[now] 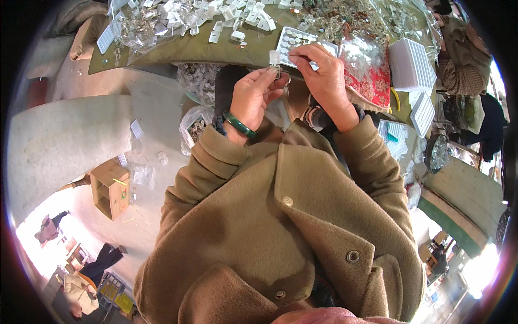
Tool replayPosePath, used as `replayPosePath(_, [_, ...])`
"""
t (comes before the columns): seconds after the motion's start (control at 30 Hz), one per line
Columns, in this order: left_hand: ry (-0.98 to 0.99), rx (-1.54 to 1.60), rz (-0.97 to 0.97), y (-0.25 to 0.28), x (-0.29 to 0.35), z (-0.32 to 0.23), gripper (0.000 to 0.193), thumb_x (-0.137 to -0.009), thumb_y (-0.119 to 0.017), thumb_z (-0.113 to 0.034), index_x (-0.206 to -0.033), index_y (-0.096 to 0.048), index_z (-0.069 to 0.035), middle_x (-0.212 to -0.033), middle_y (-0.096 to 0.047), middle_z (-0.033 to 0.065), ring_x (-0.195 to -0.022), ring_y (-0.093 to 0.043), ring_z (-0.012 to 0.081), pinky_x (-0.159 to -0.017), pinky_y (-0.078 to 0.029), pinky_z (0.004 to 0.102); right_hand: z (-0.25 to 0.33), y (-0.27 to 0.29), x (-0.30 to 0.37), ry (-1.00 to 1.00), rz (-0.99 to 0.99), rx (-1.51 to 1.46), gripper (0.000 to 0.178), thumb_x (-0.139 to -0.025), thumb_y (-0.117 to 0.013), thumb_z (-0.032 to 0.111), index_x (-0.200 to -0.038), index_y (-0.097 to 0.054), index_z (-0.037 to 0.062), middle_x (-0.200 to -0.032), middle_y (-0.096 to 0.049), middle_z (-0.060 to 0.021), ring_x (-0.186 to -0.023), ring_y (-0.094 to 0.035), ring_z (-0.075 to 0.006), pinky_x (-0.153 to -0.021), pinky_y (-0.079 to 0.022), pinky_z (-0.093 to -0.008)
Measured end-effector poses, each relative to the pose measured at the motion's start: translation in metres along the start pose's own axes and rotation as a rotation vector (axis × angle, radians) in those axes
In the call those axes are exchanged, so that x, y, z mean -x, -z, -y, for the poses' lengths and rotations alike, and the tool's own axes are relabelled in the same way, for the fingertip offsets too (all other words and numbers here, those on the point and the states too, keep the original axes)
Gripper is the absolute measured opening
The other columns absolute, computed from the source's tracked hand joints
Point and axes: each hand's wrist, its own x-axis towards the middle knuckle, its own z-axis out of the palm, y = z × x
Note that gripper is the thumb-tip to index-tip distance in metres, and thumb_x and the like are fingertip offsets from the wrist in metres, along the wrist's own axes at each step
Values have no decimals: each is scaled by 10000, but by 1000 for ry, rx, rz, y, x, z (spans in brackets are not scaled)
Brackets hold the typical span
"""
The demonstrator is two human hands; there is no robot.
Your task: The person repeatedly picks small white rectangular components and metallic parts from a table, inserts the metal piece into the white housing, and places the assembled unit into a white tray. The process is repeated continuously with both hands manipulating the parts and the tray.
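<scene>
A small white hinged plastic box (274,57) stands with its lid raised between the fingertips of my left hand (253,100). My fingers partly cover its lower half. My right hand (326,75) has thumb and forefinger pinched together at the near edge of a white tray (280,44), just right of the box. Whatever the pinch may hold is too small to make out. Rows of small round pale pieces (294,38) sit in the tray, which lies on the table's near edge.
Many similar white boxes (232,13) lie loose on the green-covered table (178,51). Clear bags of small parts lie behind the tray. Rightward are a red patterned cloth (372,86), stacked white trays (411,65) and a yellow-handled tool (396,100). A cardboard box (110,189) stands on the floor at left.
</scene>
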Motion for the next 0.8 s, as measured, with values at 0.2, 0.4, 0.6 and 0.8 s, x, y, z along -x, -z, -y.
replayPosePath(0.2, [-61, -43, 70, -7, 4, 2, 265, -963, -577, -136, -1184, -602, 9, -1084, -667, 64, -948, -652, 121, -763, -529, 223, 15, -4, 12, -82, 32, -78, 145, -806, -660, 12, -948, -675, 36, -851, -648, -106, -784, -652, -274, -685, -520, -335])
replayPosePath(0.4, [-73, -68, 44, -12, 8, 5, 250, -944, -608, -121, -1151, -628, 17, -1047, -677, 59, -919, -654, 114, -756, -531, 217, 16, -2, 16, 101, -7, 83, 155, -811, -660, -4, -963, -658, 28, -892, -664, -97, -809, -645, -258, -718, -521, -336])
replayPosePath(0.6, [-188, -77, 40, -14, 11, 5, 277, -927, -628, -92, -1174, -632, 33, -1063, -680, 76, -903, -657, 121, -791, -543, 233, 18, -1, 14, 244, 3, 102, 172, -767, -626, -29, -926, -636, 36, -833, -640, -107, -792, -618, -327, -699, -506, -387])
replayPosePath(0.8, [-277, -241, -10, -18, 12, 9, 289, -913, -638, -61, -1180, -629, 51, -1053, -682, 89, -894, -654, 128, -789, -552, 249, 12, 8, 16, -110, 87, -59, 213, -770, -705, 25, -955, -600, 37, -829, -621, -84, -755, -608, -222, -681, -497, -340])
